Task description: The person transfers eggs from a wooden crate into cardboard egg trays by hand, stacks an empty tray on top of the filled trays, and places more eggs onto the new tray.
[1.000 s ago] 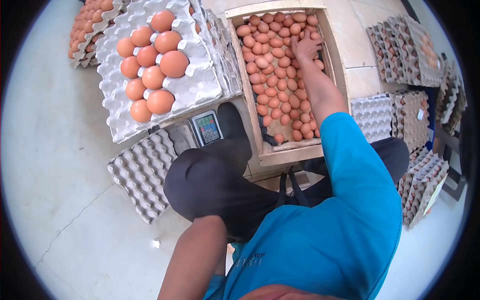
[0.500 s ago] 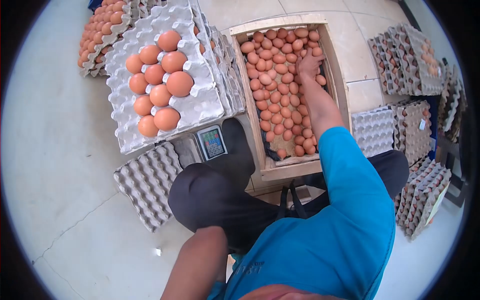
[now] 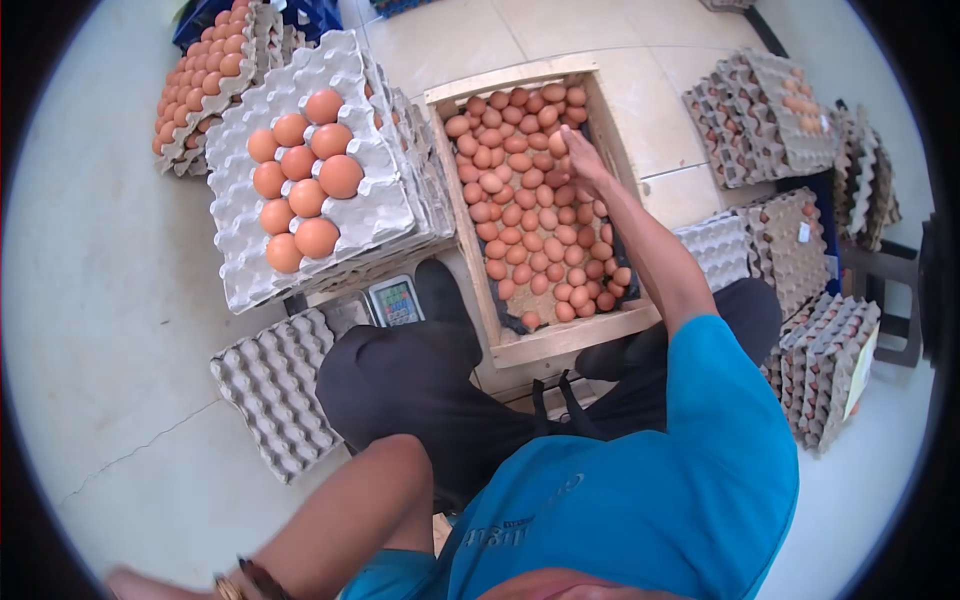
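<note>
My right hand (image 3: 586,160) is over the upper right part of a wooden crate (image 3: 530,347) filled with brown eggs (image 3: 528,219). Its fingers are wrapped about an egg (image 3: 558,143) that shows at their left side. At the lower left edge, my left hand (image 3: 150,585) is blurred and partly cut off, with a bracelet at the wrist; its fingers cannot be made out. Left of the crate, a stack of grey egg trays (image 3: 385,205) has several brown eggs (image 3: 298,162) on its top tray.
A scale display (image 3: 396,301) sits below the tray stack, beside an empty grey tray (image 3: 277,395). More egg-filled trays (image 3: 205,80) stand at the upper left. On the right are several tray stacks (image 3: 755,115) and a dark stool-like frame (image 3: 890,290).
The view has shifted. My left hand and its bracelet have come into sight at the lower left. My right hand has lifted from among the eggs, with an egg at its fingers.
</note>
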`<state>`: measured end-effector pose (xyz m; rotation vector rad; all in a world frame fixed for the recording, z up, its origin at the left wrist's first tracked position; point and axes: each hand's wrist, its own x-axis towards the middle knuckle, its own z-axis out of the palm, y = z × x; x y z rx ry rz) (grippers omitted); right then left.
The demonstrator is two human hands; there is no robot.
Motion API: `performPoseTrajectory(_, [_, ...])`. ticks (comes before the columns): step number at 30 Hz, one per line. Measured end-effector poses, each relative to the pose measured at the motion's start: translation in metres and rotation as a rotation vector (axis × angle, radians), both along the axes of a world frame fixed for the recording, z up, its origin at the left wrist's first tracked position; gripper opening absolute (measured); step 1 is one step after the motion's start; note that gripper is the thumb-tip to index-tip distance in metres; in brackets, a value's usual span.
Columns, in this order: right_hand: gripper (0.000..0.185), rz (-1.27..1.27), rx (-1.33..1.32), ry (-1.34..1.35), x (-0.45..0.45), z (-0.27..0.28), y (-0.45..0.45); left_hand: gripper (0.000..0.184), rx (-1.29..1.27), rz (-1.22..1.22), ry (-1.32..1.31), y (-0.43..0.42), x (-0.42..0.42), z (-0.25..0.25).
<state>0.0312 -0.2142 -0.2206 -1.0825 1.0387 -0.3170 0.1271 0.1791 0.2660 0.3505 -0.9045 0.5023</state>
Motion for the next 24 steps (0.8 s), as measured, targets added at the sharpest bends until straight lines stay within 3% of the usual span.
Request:
performPoseTrajectory(2, [0.044,0.081,0.321,-0.291,-0.010,0.027,0.004,0.013,-0.073,0.111,0.180,-0.038,0.007,-0.001])
performPoseTrajectory(3, [0.048,0.178,0.435,-0.332,-0.017,0.044,0.006,0.011,0.079,0.043,0.121,-0.045,0.017,-0.008])
performPoseTrajectory(5, [0.055,0.287,0.472,-0.277,-0.034,0.115,0.024,0.041,0.289,-0.276,0.028,-0.023,0.061,-0.029])
performPoseTrajectory(6, [0.059,0.318,0.458,-0.341,-0.041,0.128,0.031,0.046,0.472,0.085,-0.049,-0.065,0.051,-0.050])
performPoseTrajectory(8, [0.066,0.323,0.399,-0.408,-0.051,0.167,0.052,0.036,1.077,0.053,-0.155,-0.101,0.041,-0.074])
performPoseTrajectory(10, [0.064,0.320,0.386,-0.492,-0.061,0.200,0.072,0.026,1.411,-0.024,-0.391,-0.134,0.017,-0.098])
performPoseTrajectory(11, [0.063,0.312,0.385,-0.538,-0.067,0.212,0.081,0.036,1.316,-0.130,-0.482,-0.148,0.018,-0.130])
performPoseTrajectory(12, [0.065,0.324,0.321,-0.534,-0.074,0.222,0.091,0.042,1.373,-0.270,-0.386,-0.154,0.009,-0.146])
performPoseTrajectory(15, [0.068,0.363,0.181,-0.552,-0.092,0.240,0.114,0.048,1.351,-0.223,-0.536,-0.159,-0.017,-0.159])
performPoseTrajectory(18, [0.063,0.357,0.058,-0.623,-0.098,0.252,0.134,0.054,1.489,-0.310,-0.609,-0.162,-0.027,-0.171])
performPoseTrajectory(24, [0.056,0.427,-0.156,-0.642,-0.107,0.249,0.133,0.055,1.518,-0.326,-0.619,-0.168,-0.031,-0.173])
